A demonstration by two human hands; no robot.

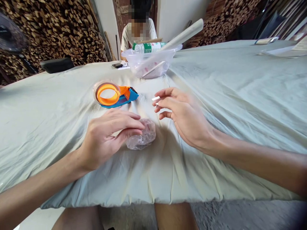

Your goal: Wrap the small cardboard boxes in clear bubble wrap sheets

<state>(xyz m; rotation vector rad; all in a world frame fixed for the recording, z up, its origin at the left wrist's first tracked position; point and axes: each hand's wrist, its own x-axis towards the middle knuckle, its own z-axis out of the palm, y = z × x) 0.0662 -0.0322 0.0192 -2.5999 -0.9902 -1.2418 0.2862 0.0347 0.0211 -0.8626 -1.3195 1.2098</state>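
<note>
My left hand (109,137) rests its fingers on a small bundle wrapped in clear plastic (144,137) lying on the pale green cloth. Just right of it and slightly farther back, my right hand (182,113) hovers above the cloth and pinches a short strip of clear tape (155,99) between thumb and fingertips. An orange and blue tape dispenser (114,95) with a roll of clear tape lies flat a little beyond my left hand.
A clear plastic tub (151,62) at the far edge holds a green-labelled bottle (147,47) and a white paper roll (184,34). A person sits behind it. A phone (117,65) lies nearby. Papers (280,51) lie far right; stacked firewood lines the back.
</note>
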